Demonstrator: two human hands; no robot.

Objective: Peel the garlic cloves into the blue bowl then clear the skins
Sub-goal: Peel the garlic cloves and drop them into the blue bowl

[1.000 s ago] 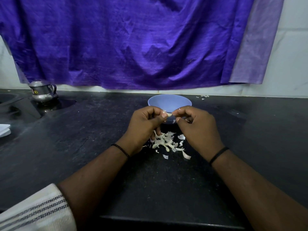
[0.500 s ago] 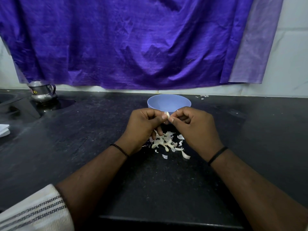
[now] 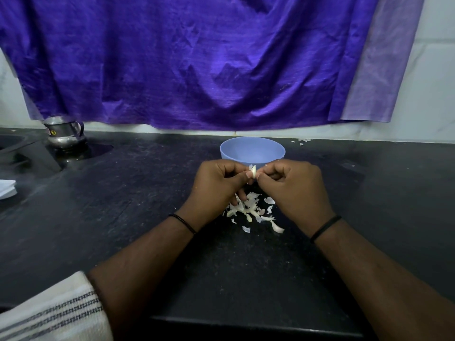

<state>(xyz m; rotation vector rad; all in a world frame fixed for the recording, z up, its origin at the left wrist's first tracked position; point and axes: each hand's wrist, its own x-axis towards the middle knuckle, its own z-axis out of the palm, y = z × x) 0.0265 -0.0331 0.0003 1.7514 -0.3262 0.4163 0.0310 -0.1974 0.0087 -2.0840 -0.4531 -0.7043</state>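
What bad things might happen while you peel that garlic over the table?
The garlic clove is pinched between the left hand and right hand just short of the blue bowl, so a slip would likely drop it into the pile of skins, not the bowl. Skins already lie scattered on the black counter; more may spread and be harder to clear.

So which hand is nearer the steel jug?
Left. The left hand sits right of the steel jug, nearer the camera; the right hand is farther right.
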